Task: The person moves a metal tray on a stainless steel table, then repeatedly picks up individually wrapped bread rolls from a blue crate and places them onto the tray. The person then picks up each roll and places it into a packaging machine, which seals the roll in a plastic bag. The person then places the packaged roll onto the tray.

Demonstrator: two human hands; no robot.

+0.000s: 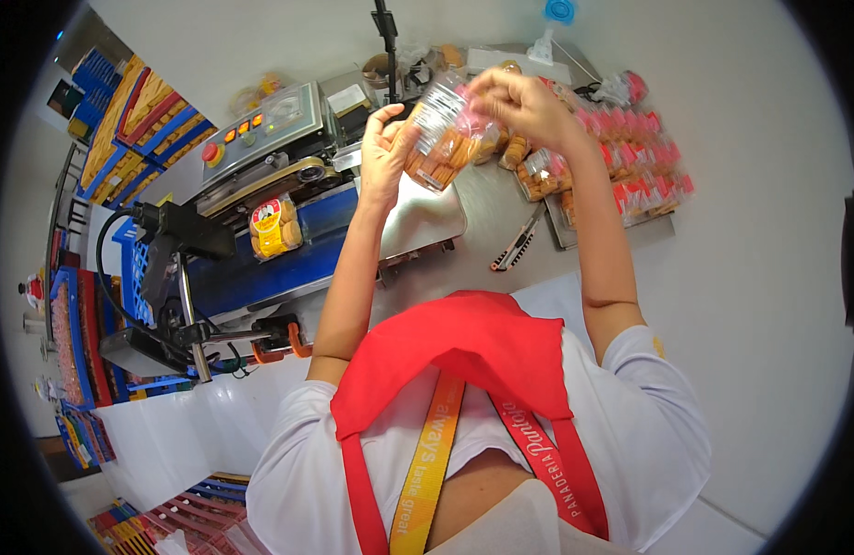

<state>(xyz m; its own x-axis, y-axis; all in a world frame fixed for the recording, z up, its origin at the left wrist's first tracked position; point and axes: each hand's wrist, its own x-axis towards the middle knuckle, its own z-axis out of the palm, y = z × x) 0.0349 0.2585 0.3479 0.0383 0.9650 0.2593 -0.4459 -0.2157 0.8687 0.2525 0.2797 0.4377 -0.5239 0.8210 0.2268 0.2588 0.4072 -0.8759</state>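
Note:
Over the steel table, a clear plastic bag of cookies (436, 139) hangs tilted between my hands, with a white printed label on its upper side. My left hand (386, 157) is closed round the bag's left edge, thumb on the front. At its upper right end, the bent fingers of my right hand (524, 104) pinch the plastic; the fingertips are partly hidden. Below the bag lies a box cutter (517, 248) with a black and orange handle. To the left, a packed bag of round cookies (275, 228) with a red and yellow label rests on a blue conveyor belt (330, 220).
A band sealing machine (270, 139) with a red button stands behind the belt. At right, a tray (621, 231) bears several rows of cookie bags with pink-red tops. A black device on a clamped stand (182, 231) juts in at left, near stacked blue crates (131, 139).

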